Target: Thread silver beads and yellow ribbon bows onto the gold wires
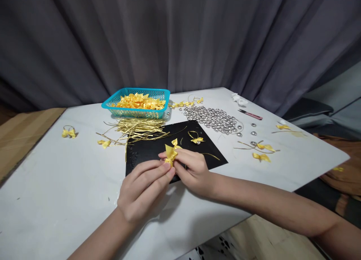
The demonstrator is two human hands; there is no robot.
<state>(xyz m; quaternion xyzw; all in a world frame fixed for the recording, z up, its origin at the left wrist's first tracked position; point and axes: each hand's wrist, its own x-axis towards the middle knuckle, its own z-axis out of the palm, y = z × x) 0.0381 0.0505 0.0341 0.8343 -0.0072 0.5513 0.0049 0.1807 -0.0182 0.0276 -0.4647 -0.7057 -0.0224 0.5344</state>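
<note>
Over the black mat (146,152), my left hand (149,184) pinches a yellow ribbon bow (170,154) between thumb and fingers. My right hand (194,169) is closed on the same bow from the other side, its fingertips partly hidden behind the ribbon. A gold wire seems to run near the right fingers, but its path is mostly covered. Beyond the hands, a bow with a silver bead and a wire loop (197,140) lies on the mat.
A blue basket (135,110) of yellow bows stands at the back. Gold wires (141,128) lie before it, silver beads (211,119) to its right. A pink-handled cutter (250,114), loose bows (261,157) and wires lie on the right; a cardboard sheet (31,134) is at left.
</note>
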